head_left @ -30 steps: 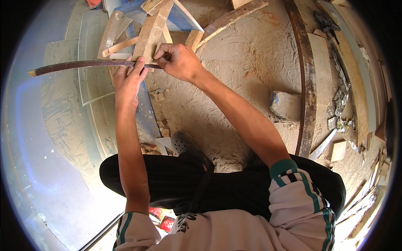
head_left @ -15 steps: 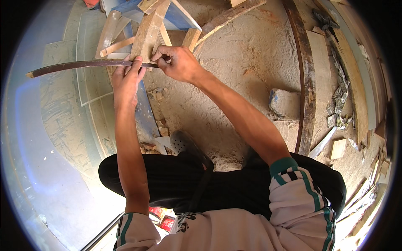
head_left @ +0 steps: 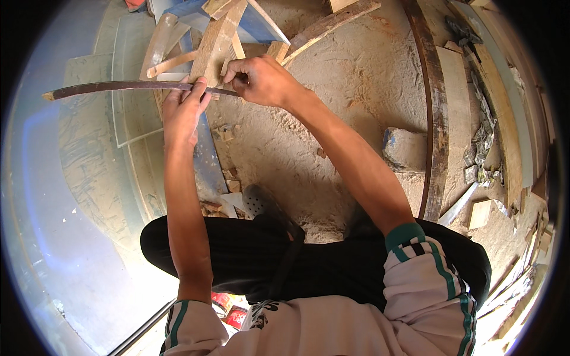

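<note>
A long, thin dark strip [head_left: 113,86] with a pale left end runs crosswise in front of me, bowing slightly. My left hand [head_left: 184,107] is closed around it right of its middle, thumb on top. At the strip's right end, the curled fingers of my right hand [head_left: 259,81] are pinched on it; the fingertips are partly hidden. Just beyond my left hand lies a light wooden board [head_left: 217,44], its near end against the strip and fingers.
Wooden pieces and a blue-white panel [head_left: 258,24] are stacked beyond the board. A long dark plank [head_left: 436,113], a block [head_left: 405,148] and timber scraps lie on the dusty floor to the right. Glass-like sheets [head_left: 139,77] stand at left.
My right hand has shifted a little to the right, so more of the strip shows between my hands. My left hand keeps its hold. The view has shifted slightly.
</note>
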{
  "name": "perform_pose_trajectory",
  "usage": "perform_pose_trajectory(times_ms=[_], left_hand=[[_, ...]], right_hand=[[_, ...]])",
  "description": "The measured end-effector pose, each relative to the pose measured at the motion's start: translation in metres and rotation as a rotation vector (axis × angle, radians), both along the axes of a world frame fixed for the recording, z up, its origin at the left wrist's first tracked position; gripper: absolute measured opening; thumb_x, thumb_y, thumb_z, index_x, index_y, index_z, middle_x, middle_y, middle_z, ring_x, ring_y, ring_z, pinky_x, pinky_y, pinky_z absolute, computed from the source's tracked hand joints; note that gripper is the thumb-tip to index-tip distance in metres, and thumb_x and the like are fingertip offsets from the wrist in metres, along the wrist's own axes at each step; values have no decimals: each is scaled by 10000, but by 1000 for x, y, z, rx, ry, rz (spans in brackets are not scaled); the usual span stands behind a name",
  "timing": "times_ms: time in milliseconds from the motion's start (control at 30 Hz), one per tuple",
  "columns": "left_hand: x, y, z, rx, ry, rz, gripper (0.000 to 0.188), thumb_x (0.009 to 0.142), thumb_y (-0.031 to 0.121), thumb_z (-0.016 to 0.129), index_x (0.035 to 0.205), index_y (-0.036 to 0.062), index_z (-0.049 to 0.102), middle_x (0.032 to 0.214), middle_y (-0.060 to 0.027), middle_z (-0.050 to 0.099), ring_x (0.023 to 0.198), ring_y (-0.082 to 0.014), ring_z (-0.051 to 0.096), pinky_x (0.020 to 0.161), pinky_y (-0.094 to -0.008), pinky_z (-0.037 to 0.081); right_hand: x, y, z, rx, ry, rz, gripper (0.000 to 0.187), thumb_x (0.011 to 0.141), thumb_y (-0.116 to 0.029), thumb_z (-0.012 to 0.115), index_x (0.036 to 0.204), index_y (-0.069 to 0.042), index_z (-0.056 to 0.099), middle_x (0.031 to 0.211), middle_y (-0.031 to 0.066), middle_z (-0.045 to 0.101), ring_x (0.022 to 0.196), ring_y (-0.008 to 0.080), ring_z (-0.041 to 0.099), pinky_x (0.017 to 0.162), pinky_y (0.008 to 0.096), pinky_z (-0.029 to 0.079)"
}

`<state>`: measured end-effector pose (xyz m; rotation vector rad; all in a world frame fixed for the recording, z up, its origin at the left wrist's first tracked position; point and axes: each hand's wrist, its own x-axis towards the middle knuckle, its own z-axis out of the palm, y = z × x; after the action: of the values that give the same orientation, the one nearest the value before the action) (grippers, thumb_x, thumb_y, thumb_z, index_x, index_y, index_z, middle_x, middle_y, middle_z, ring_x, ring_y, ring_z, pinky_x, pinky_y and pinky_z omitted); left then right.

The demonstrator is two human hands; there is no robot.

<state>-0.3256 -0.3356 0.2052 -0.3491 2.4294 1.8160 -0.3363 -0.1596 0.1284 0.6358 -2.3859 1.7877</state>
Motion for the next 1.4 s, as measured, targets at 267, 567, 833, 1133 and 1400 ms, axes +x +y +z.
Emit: perform_pose_trajectory(times_ms=[267, 567, 833, 1133, 1400], left_hand=[[2, 1, 2, 15, -4, -2, 458, 975, 127, 649, 1355, -84, 505, 1243, -122, 606, 1139, -171, 597, 1053, -365, 503], [3, 2, 0, 33, 12, 2, 487, 972, 116, 651, 1365, -110, 471, 1254, -134, 597, 1141, -177, 597, 1055, -359, 504], [4, 7, 3, 37, 17, 0, 442, 975, 98, 637, 1337, -110, 491, 1250, -151, 594, 1142, -196, 601, 1062, -359, 506], [2, 3, 0, 26, 8, 6, 432, 975, 102, 638, 1332, -98, 503, 1246, -139, 587, 1159, -197, 587, 1060, -361, 509], [1, 6, -1, 24, 4, 0, 446, 976, 121, 639, 1339, -100, 503, 1255, -148, 591, 1159, -207, 597, 1070, -372, 503]], right_hand=[[-2, -7, -1, 21, 20, -35, 173, 844, -22, 628, 992, -55, 711, 900, 145, 739, 801, 295, 722, 760, 394, 563], [3, -19, -13, -60, 82, -104, 159, 860, -51, 642, 1002, -57, 714, 887, 149, 736, 779, 326, 717, 746, 387, 576], [16, -33, -15, -103, 68, -220, 127, 866, -74, 659, 973, -55, 724, 895, 168, 736, 788, 338, 726, 714, 402, 584], [10, -25, -7, -121, 8, -132, 155, 860, -69, 663, 1000, -63, 731, 876, 154, 740, 784, 313, 728, 728, 372, 580], [3, -19, -18, -163, 84, -88, 158, 831, -36, 617, 947, -56, 722, 844, 166, 722, 745, 329, 703, 713, 413, 556]])
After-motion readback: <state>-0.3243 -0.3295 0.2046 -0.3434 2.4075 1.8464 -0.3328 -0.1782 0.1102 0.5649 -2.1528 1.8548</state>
